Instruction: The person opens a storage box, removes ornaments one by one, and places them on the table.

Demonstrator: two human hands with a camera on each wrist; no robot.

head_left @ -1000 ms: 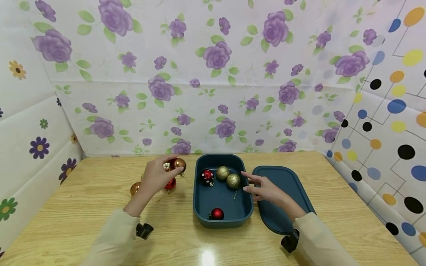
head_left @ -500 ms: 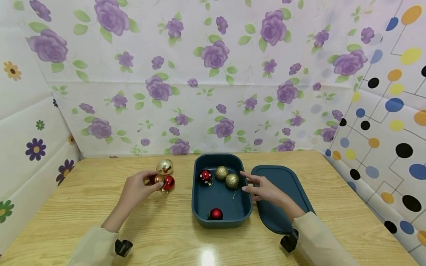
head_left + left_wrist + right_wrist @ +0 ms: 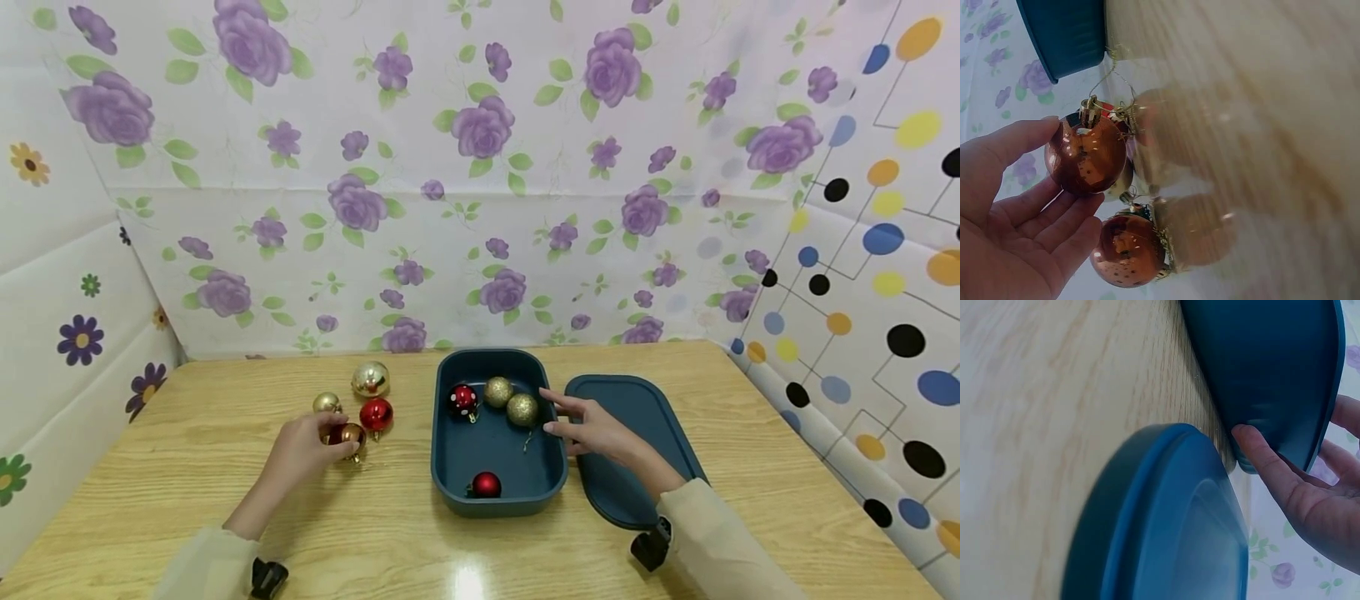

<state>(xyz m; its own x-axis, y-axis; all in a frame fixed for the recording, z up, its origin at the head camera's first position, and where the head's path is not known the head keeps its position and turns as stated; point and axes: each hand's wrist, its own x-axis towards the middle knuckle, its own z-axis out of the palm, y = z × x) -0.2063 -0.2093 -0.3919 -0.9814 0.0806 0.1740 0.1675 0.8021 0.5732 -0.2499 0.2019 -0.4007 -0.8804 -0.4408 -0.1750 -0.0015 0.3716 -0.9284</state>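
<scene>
My left hand (image 3: 300, 454) pinches a copper Christmas bauble (image 3: 1085, 153) between thumb and fingers, low over the table. A thin gold string trails from its cap. Close to my fingers is a second copper bauble (image 3: 1127, 250), mostly hidden by the hand in the head view. A shiny gold bauble (image 3: 371, 379), a red bauble (image 3: 376, 414) and a smaller gold bauble (image 3: 327, 402) lie around that hand. With fairly straight fingers, my right hand (image 3: 600, 429) touches the right side of a dark blue box (image 3: 501, 505); one fingertip (image 3: 1247, 434) meets its outer wall.
Inside the box are a white-dotted red bauble (image 3: 463, 402), two glittery gold baubles (image 3: 522, 409) and a plain red bauble (image 3: 486, 485). The box's blue lid (image 3: 637, 450) lies on the wooden table (image 3: 390, 542) to the right, partly under my right forearm. Patterned cloth walls surround the table.
My left hand has carried the copper bauble leftward and nearer to me, uncovering the gold and red baubles. My right hand stays at the box.
</scene>
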